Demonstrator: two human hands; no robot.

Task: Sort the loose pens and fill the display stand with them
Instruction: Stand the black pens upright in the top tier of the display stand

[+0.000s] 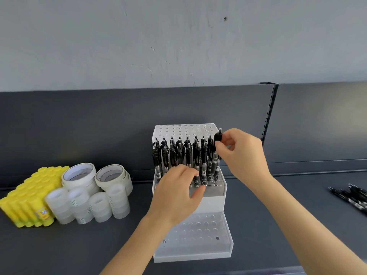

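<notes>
Head view | right hand (241, 153) pinches the top of a black pen (215, 162) at the right end of the display stand (214, 203) middle tier | left hand (178, 192) curled against standing pens (179, 153), grip unclear | loose pens (351, 195) lie far right on shelf (79, 245)

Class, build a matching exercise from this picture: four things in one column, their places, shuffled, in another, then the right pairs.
1 glue sticks
2 tape rolls
3 loose pens
4 right hand

A far right of the shelf
B pinching the top of a pen at the display stand
C far left of the shelf
D between glue sticks and stand

Pairs: 1-C, 2-D, 3-A, 4-B
</notes>
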